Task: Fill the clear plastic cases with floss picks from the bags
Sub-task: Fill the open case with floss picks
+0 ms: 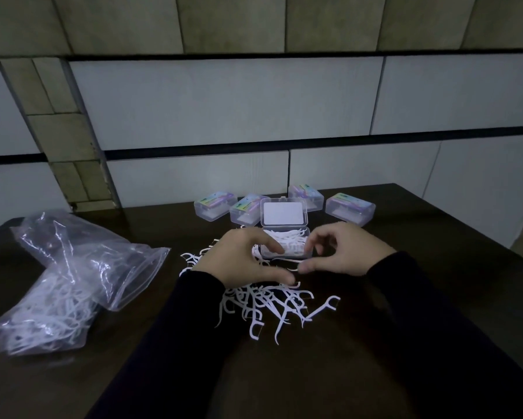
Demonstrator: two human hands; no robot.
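- Dark wood made up the tabletop (405,237) in front of me, and everything for the job sat on it.
- Two clear bags (73,276) lay well off to my left, one still holding many picks, far from either hand.
- Four closed cases (349,209) with coloured labels stood in a row at the back edge.
- My open case (286,241) stood just ahead of both hands, lid tipped up behind it, its long axis running left to right and already part filled with picks.
- Loose floss picks (266,303) lay heaped between me and that case, right under my wrists, pointing every which way.
- My left hand (239,261) hovered over the near-left corner of the case, fingers curled; I cannot tell whether they pinched a pick.
- My right hand (342,252) was at the near-right corner, thumb and forefinger drawn close, apparently on a pick (287,260) lying along the front wall.
- I judged that pick had to go forward and slightly up, kept parallel to the case.
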